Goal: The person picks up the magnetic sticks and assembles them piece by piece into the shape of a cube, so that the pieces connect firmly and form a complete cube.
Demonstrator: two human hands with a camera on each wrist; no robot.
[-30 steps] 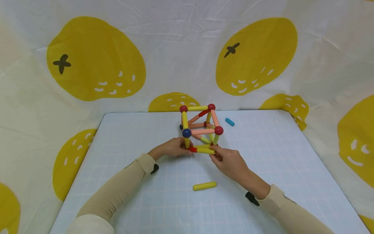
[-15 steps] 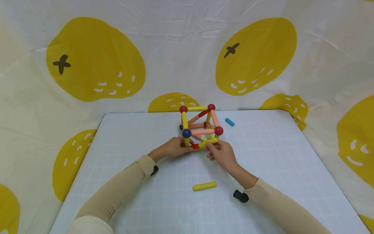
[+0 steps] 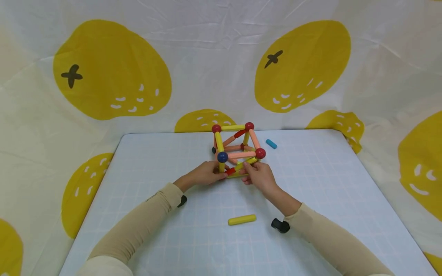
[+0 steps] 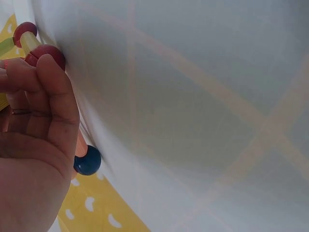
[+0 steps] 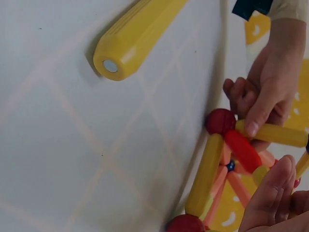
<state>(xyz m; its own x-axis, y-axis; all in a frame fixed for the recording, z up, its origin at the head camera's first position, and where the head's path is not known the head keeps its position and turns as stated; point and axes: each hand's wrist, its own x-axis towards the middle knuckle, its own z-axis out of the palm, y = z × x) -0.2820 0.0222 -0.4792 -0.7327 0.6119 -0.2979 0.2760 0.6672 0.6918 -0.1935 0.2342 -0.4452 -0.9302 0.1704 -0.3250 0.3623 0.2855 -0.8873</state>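
Observation:
A cube frame of magnetic sticks and balls stands on the table, its dark blue ball at the upper front left. My left hand pinches the yellow upright stick by the lower front-left red ball. From that ball a short red stick slants up, in line with a yellow stick. My right hand pinches this yellow stick, whose far end is near the upper front-right red ball; I cannot tell whether they touch. In the left wrist view, my fingers hide most of the frame.
A loose yellow stick lies on the table in front of the hands. Beyond the frame, to the right, lies a short blue stick. A patterned cloth hangs behind the table's far edge.
My right hand has moved up and left, lifting the yellow stick's right end from low to near the upper red ball. The frame's front top has shifted slightly right. My left hand stays put.

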